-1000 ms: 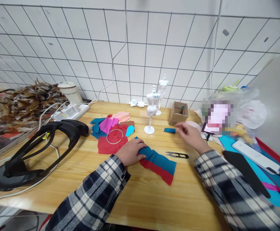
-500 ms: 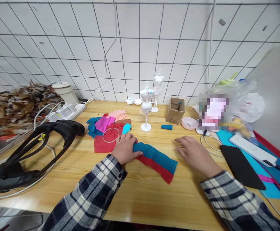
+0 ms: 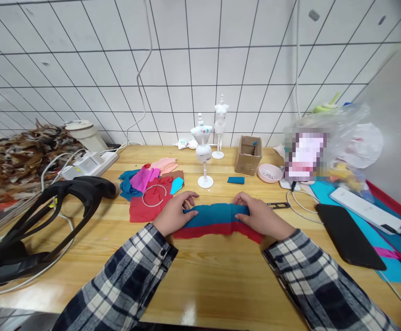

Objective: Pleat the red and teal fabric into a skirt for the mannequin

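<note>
A strip of blue and red crepe paper (image 3: 211, 216) stretches between my hands, low over the wooden table (image 3: 200, 285). My left hand (image 3: 175, 212) pinches its left end, thumb on top of the blue part. At the right end, my right hand (image 3: 260, 215) grips it the same way, and the red edge hangs down beneath that hand. Beyond the strip stands a small white mannequin (image 3: 204, 149) on a round base, with a second mannequin (image 3: 220, 126) behind it. A dark slim tool (image 3: 279, 205), perhaps a cutter, lies just right of my right hand.
Coloured paper scraps (image 3: 141, 181) and a ring (image 3: 154, 196) lie left. A cardboard box (image 3: 248, 156), a pink bowl of beads (image 3: 270, 174) and a blue roll (image 3: 235, 180) stand behind. A black phone (image 3: 350, 236) lies right, a black headset (image 3: 45, 225) at far left.
My right hand has moved left and taken hold of the strip's right end. The strip has swung from slanting to nearly level. The dark tool has come into view.
</note>
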